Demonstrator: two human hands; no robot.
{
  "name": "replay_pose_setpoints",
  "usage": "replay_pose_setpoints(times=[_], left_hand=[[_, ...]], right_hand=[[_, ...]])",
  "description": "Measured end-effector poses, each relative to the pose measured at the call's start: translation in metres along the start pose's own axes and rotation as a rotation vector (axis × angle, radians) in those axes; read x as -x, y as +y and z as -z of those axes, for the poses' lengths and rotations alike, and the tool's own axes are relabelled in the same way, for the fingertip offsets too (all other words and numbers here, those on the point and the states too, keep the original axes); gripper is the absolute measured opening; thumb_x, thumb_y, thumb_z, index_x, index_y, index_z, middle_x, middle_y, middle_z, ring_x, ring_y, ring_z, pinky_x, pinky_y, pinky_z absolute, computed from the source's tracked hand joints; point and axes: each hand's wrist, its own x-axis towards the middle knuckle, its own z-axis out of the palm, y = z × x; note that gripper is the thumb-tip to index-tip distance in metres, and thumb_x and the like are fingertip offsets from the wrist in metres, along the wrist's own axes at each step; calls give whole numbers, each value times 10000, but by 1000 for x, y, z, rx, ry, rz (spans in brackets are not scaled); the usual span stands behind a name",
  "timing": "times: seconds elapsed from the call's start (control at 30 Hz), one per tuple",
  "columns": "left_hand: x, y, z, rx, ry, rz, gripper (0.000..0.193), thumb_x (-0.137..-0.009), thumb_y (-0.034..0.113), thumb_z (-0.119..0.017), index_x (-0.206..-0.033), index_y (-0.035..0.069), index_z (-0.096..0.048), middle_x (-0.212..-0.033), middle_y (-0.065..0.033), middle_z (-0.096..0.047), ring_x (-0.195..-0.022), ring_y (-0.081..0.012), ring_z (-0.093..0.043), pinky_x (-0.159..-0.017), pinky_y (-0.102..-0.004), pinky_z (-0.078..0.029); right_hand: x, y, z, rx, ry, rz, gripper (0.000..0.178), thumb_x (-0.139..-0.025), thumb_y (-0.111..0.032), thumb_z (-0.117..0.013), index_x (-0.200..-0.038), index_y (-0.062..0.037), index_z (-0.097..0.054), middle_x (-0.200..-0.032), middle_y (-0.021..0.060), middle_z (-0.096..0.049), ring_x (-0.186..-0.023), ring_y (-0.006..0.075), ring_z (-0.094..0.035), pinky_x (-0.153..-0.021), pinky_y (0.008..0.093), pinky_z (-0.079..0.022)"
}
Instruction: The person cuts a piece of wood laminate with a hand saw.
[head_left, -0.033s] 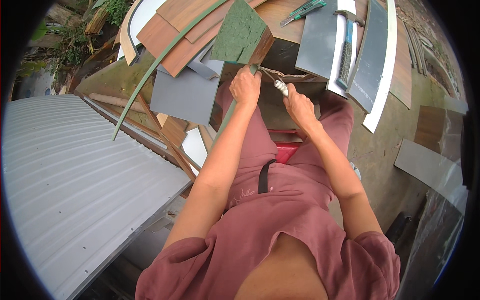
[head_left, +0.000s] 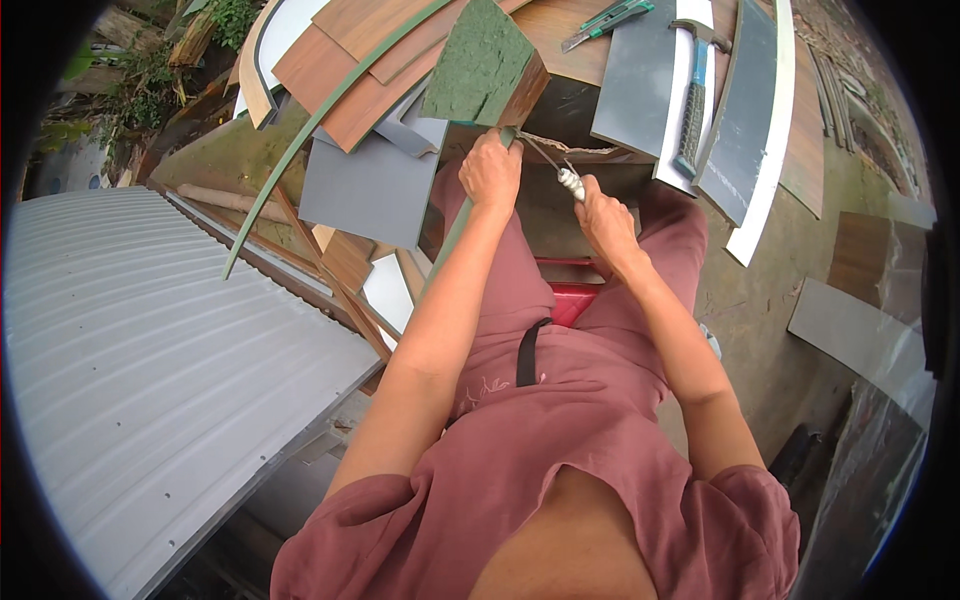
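Observation:
My left hand (head_left: 490,170) is closed around a narrow green strip (head_left: 447,255) that runs down along my thigh from the edge of a wooden bench (head_left: 565,35). My right hand (head_left: 605,215) grips a small tool with a whitish handle (head_left: 570,183), its thin blade pointing toward the strip's upper end just beside my left hand. A thick board with a rough green face (head_left: 485,65) lies on the bench right above my left hand.
A hammer (head_left: 692,100) lies on grey and white panels (head_left: 640,80) at the right of the bench, with a green utility knife (head_left: 610,18) behind. Wood-grain and grey offcuts (head_left: 365,185) pile up left. A corrugated metal sheet (head_left: 130,350) fills the left. A red seat (head_left: 570,298) shows between my legs.

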Motion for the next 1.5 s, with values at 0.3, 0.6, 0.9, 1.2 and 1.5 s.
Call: replay_pose_setpoints(times=[0.3, 0.6, 0.9, 1.2, 1.5], left_hand=[[-3, -4, -3, 11, -17, 0, 309, -772, 277, -629, -975, 46, -650, -926, -190, -658, -858, -394, -623, -763, -476, -481], [-1, 0, -1, 4, 16, 6, 319, -764, 276, -635, -980, 41, -639, -935, -168, -652, -857, -372, -627, -750, -467, -487], [-1, -2, -3, -13, -57, 4, 306, -761, 274, -640, -954, 36, -638, -933, -161, -651, -851, -371, -628, -741, -471, -486], [0, 5, 3, -23, -4, 22, 314, -765, 280, -651, -953, 29, -635, -946, -157, -652, -860, -369, -628, -748, -467, -487], [0, -2, -2, -13, -55, 20, 320, -767, 279, -642, -969, 31, -637, -945, -162, -652, -859, -365, -630, -747, -462, -489]], right_hand=[[-26, -28, 6, -27, 71, 101, 195, -871, -146, -529, -960, -34, -397, -747, 248, -627, -744, 438, -617, -655, 533, -484], [12, 6, 3, -22, 3, 9, 178, -871, -144, -524, -946, -33, -407, -727, 246, -626, -741, 442, -617, -659, 532, -488], [-33, -28, 3, -38, 81, 100, 255, -865, -156, -546, -1047, -31, -417, -738, 250, -620, -745, 446, -606, -653, 538, -485], [20, 12, 5, -18, -4, -7, 199, -865, -119, -525, -990, -39, -393, -740, 248, -625, -751, 439, -616, -669, 538, -474], [-26, -25, 3, -29, 72, 109, 192, -868, -140, -520, -982, -35, -408, -744, 236, -633, -746, 437, -620, -652, 535, -487]])
